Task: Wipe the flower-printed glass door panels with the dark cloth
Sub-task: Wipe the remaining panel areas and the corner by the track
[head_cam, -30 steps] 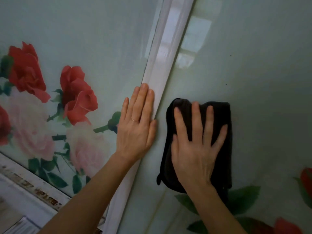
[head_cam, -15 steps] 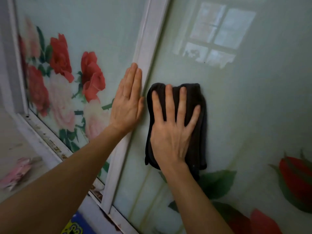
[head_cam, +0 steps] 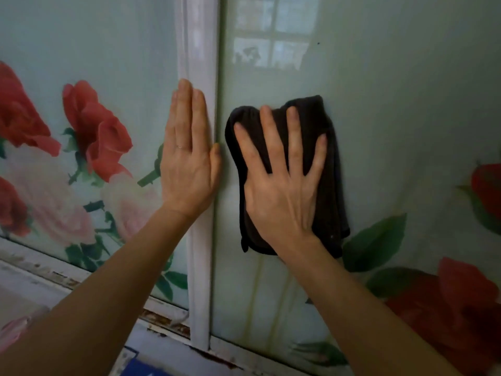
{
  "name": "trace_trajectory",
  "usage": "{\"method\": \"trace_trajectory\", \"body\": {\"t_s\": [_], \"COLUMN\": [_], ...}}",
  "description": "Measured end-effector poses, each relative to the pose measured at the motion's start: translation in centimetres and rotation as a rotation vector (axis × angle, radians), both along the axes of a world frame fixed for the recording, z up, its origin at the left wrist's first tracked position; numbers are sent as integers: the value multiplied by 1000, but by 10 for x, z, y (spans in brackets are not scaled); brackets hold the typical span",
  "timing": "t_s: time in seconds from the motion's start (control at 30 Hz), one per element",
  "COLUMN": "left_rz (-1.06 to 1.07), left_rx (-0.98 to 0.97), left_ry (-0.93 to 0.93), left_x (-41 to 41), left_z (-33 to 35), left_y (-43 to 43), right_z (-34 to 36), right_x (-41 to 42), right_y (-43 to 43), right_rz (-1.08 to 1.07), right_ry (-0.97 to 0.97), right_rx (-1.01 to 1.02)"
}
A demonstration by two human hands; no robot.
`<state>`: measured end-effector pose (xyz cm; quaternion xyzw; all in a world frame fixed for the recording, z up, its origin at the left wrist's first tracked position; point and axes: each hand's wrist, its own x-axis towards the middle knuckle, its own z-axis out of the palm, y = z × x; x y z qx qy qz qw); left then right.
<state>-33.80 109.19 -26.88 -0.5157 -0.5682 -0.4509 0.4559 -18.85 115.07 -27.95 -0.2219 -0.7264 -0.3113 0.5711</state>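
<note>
Two pale green glass door panels printed with red and pink roses fill the view, a left panel and a right panel, split by a white upright frame bar. My right hand lies flat with spread fingers on the dark cloth, pressing it against the right panel just right of the bar. My left hand rests flat, fingers together, on the left panel and the bar's edge. It holds nothing.
A worn white bottom rail with rusty marks runs under the panels. A blue object shows at the bottom edge and something pink lies at the lower left. A window reflection shines on the right panel.
The view has swung so the frame bar now stands upright. Both hands stay pressed on the door. The cloth's top edge has bunched up and my right fingers are spread wider.
</note>
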Motion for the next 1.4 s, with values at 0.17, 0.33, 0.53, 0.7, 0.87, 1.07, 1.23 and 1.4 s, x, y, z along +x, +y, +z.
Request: {"method": "trace_trajectory", "body": {"t_s": [0.17, 0.33, 0.53, 0.7, 0.87, 1.07, 1.23, 1.4], "left_rz": [6, -7, -105, -150, -59, 94, 129, 114], "left_rx": [62, 121, 156, 144, 146, 120, 113, 79], "left_ry": [14, 29, 35, 36, 44, 59, 148, 267], "left_x": [-1, -3, -8, -10, -8, -3, -6, 0], "left_z": [-3, -8, -6, -8, -8, -10, -6, -2], "left_y": [6, 13, 14, 13, 12, 13, 6, 5], "right_z": [-3, -8, -8, -18, -17, -10, -5, -11], "right_x": [-3, -11, -44, -36, 29, -7, 2, 59], "right_y": [3, 9, -6, -3, 17, -3, 3, 26], "right_rz": [-3, 49, -51, -19, -153, -200, -88, -203], "right_ry": [79, 165, 204, 44, -10, 21, -149, 79], "right_rx": [66, 113, 60, 58, 54, 0, 81, 27]}}
